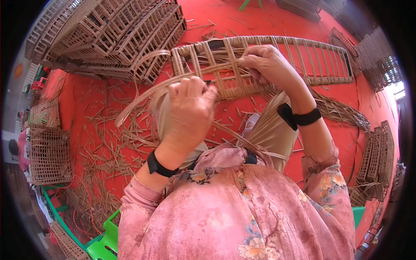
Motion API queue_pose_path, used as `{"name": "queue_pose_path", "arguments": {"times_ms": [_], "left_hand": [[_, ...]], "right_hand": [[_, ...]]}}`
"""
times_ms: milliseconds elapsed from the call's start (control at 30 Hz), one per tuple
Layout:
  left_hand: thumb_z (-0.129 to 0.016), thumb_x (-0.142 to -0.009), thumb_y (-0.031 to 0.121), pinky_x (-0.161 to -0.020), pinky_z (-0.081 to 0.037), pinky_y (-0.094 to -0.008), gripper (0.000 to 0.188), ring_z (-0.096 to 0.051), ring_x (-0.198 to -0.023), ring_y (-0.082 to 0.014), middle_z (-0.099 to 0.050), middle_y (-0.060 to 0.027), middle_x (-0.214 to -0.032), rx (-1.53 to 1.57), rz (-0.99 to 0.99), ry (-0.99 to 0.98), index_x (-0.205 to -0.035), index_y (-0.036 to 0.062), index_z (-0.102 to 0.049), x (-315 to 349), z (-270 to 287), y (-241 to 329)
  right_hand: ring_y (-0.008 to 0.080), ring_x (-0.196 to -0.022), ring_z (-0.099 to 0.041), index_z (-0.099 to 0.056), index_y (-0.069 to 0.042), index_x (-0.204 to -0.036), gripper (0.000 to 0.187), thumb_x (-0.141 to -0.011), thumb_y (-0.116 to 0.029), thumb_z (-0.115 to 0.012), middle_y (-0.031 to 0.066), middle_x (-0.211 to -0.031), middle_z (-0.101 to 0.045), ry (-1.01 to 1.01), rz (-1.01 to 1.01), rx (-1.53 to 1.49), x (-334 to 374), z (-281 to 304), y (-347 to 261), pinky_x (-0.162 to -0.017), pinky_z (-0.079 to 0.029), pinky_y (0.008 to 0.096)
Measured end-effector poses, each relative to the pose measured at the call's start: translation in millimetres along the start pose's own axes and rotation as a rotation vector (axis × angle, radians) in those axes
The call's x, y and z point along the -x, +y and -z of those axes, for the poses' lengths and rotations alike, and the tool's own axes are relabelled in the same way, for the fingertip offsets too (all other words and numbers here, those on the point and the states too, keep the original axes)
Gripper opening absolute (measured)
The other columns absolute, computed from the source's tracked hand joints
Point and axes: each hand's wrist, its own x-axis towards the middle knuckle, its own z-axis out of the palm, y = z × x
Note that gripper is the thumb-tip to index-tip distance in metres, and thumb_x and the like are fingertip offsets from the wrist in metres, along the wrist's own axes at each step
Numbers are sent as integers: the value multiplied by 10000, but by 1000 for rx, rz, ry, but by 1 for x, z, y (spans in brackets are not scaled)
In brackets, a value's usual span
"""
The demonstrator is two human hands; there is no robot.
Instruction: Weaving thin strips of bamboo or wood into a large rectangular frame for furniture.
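Observation:
A long, narrow frame (232, 56) wrapped in tan rattan-like strips lies across my knees, with many crosspieces and open gaps. My left hand (190, 108) is closed at the frame's near left edge, its fingers curled around a flat tan strip (151, 90). One loose end of this strip trails left past my wrist. Over the frame, my right hand (271, 65) pinches a strip that runs between the two hands. Its fingertips are bunched together above the crosspieces. Wider weaving covers part of the near edge between my hands. Both wrists wear black bands.
Brown lattice panels (143, 37) are stacked at the upper left, and more stand along both sides. Cut strip scraps (108, 138) litter the red floor (255, 24). A bundle of long strips (340, 112) lies right of my knee. A green chair (106, 240) is beneath me.

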Motion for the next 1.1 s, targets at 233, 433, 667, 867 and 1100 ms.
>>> {"name": "queue_pose_path", "arguments": {"times_ms": [233,433,667,867,1100], "left_hand": [[-803,-644,84,-808,-382,-409,395,-531,-864,-243,-521,-46,-886,-152,8,52,-1031,94,-723,-12,6,-62],[-799,-667,104,-809,-396,-405,379,-527,-899,-239,-523,-39,-902,-152,67,103,-1038,123,-724,-13,2,-68],[-790,-698,129,-815,-415,-398,369,-535,-907,-250,-533,-53,-918,-95,102,30,-1062,115,-731,-26,9,-63],[-676,-913,244,-863,-476,-376,226,-634,-922,-278,-661,-109,-951,522,258,-27,-1048,72,-733,-91,40,-50],[-600,-985,244,-813,-464,-261,274,-584,-832,-84,-673,-13,-882,1256,246,-423,-1085,14,-710,-138,11,-37]], "right_hand": [[99,-450,-531,-648,17,-800,212,-855,-186,-621,49,-606,-622,-2,14,-102,-45,-27,-23,-436,-427,270],[86,-464,-515,-664,12,-860,201,-889,-180,-614,34,-609,-600,68,-5,-92,-48,-31,-28,-440,-415,250],[85,-496,-523,-684,8,-812,213,-871,-181,-606,36,-611,-610,185,33,17,-37,-2,-25,-468,-439,267],[19,-416,-413,-690,-48,-832,183,-924,-191,-623,-23,-534,-513,263,185,-112,5,46,-49,-374,-285,196],[9,-422,-424,-693,-60,-906,195,-957,-228,-608,-35,-558,-534,246,282,-197,17,55,-48,-378,-303,176]]}}
